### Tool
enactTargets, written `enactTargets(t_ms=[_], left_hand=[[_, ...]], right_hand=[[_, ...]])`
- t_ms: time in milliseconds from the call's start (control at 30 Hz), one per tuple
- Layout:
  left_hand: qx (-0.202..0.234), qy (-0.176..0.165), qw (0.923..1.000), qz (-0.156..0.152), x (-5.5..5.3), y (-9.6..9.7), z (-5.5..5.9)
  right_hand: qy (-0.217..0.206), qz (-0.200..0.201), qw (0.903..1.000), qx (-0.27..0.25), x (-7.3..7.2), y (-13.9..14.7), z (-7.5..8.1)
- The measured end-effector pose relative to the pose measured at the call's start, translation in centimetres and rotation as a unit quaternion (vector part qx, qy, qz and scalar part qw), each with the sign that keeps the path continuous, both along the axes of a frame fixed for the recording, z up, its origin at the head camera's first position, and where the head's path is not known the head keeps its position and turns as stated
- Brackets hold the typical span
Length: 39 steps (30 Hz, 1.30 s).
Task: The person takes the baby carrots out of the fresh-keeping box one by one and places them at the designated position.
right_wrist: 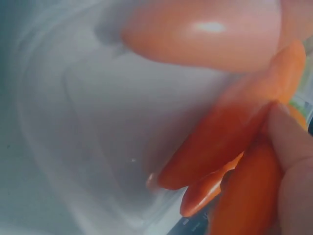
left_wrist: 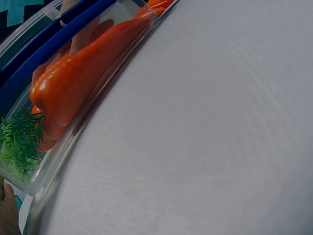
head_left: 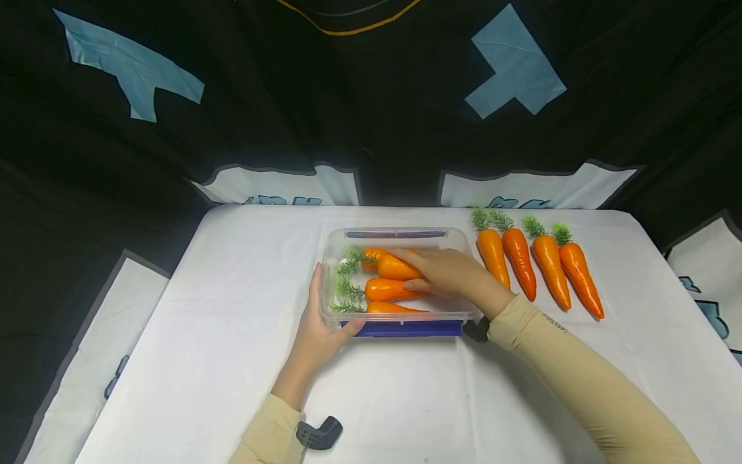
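A clear plastic box (head_left: 460, 241) with blue clasps stands on the table, with several orange toy carrots lying in it, green tops to the left. My left hand (head_left: 317, 332) grips its front left corner, the thumb over the front rim. Inside the box, my right hand (head_left: 449, 274) holds a carrot (head_left: 395, 267), fingers over its body and thumb below. Just in front lies another carrot (head_left: 385, 290), close to that thumb. The left wrist view shows the nearest carrot (left_wrist: 93, 63) through the box wall. Close up in the right wrist view, the thumb (right_wrist: 298, 171) presses against orange carrots.
Several more carrots (head_left: 547, 267) lie side by side on the white tablecloth (head_left: 232, 322), right of the box, with tips toward me. My right forearm (head_left: 580, 374) passes in front of them. Behind the table hangs a black curtain (head_left: 371, 116) with light blue patches.
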<state>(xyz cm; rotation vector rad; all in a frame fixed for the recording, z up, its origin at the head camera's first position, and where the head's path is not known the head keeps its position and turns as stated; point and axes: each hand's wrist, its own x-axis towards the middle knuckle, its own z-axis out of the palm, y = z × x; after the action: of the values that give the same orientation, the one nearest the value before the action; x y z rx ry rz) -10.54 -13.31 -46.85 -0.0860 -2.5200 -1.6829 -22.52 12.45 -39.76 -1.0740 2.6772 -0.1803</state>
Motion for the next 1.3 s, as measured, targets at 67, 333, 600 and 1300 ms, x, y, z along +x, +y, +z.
enactTargets(t_ms=[67, 333, 600, 1300], left_hand=[[0.002, 0.001, 1.0, -0.001, 0.0, 0.0, 0.1], [0.0, 0.0, 1.0, 0.006, -0.1, 0.1, -0.1], [0.005, -0.001, 1.0, 0.005, -0.2, 0.1, 0.0], [0.007, 0.002, 1.0, -0.002, -0.1, 0.0, 0.0]], right_hand=[[-0.003, -0.002, 1.0, -0.002, 0.1, 0.0, 0.1], [0.002, -0.013, 0.9992, -0.038, 0.6, 0.0, 0.6], [0.004, -0.042, 0.9948, -0.092, 1.7, 0.3, 1.3], [0.064, -0.2, 0.9524, -0.221, 5.5, 4.6, 3.1]])
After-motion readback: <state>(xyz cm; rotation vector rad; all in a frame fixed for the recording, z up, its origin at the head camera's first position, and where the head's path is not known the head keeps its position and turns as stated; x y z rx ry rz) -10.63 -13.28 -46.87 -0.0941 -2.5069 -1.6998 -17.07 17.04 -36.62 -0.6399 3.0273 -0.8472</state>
